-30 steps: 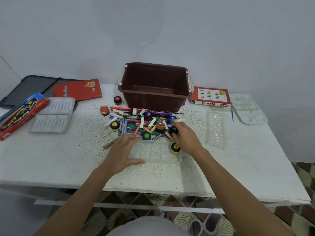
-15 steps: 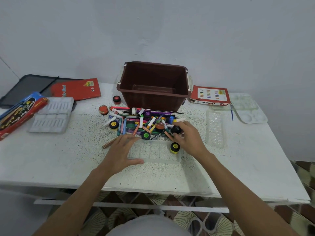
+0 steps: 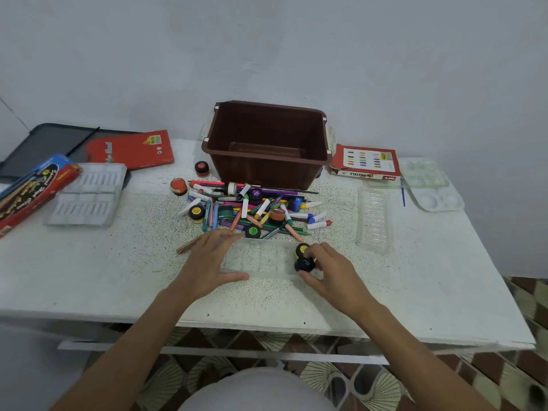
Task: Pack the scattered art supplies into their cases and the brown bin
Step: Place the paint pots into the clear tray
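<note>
A clear plastic tray (image 3: 261, 258) lies near the table's front edge. My left hand (image 3: 207, 259) holds its left end, thumb along the near side. My right hand (image 3: 329, 269) pinches a small black-lidded paint pot (image 3: 305, 264) over the tray's right end, beside a yellow-lidded pot (image 3: 302, 250) sitting in the tray. Behind the tray lies a heap of crayons, markers and paint pots (image 3: 252, 209). The brown bin (image 3: 267, 143) stands empty at the back.
A white moulded tray (image 3: 86, 194) and a crayon box (image 3: 29, 191) lie at the left, with a red box (image 3: 130, 149) and black case (image 3: 44, 143) behind. At the right are a clear tray (image 3: 373, 218), an oil pastels box (image 3: 367, 161) and a palette (image 3: 433, 188).
My right hand has lifted the black-lidded pot out of the heap and brought it toward me to the tray's right end. My left hand stays on the tray.
</note>
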Tool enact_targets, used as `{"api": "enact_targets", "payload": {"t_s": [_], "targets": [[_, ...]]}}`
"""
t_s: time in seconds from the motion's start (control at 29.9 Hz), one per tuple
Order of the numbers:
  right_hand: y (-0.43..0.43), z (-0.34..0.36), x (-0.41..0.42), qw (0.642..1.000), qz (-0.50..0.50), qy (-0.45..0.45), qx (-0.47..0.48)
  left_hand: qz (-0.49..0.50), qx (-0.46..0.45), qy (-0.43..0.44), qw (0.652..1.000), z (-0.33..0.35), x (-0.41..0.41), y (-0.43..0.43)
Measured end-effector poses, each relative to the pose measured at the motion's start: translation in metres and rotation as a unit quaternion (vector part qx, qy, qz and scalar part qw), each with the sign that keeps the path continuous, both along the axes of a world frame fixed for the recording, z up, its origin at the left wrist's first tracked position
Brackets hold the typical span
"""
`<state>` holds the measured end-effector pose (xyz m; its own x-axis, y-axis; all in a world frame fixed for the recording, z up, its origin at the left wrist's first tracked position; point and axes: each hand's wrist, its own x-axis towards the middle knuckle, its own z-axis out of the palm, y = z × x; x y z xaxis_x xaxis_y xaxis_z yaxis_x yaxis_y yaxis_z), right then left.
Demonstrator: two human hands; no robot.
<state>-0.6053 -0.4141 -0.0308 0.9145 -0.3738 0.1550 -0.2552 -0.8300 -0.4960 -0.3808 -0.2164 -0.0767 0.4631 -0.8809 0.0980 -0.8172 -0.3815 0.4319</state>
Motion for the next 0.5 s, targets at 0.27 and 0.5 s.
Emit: {"api": "enact_targets", "payload": {"t_s": [0.27, 0.5], "targets": [[0.006, -0.015, -0.002, 0.997, -0.03, 0.0, -0.067, -0.001, 0.0, 0.0, 1.0, 0.003, -0.002, -0.001], [0.012, -0.02, -0.002, 0.996, -0.041, -0.012, -0.072, -0.002, -0.005, -0.001, 1.0, 0.003, -0.001, -0.001]]}}
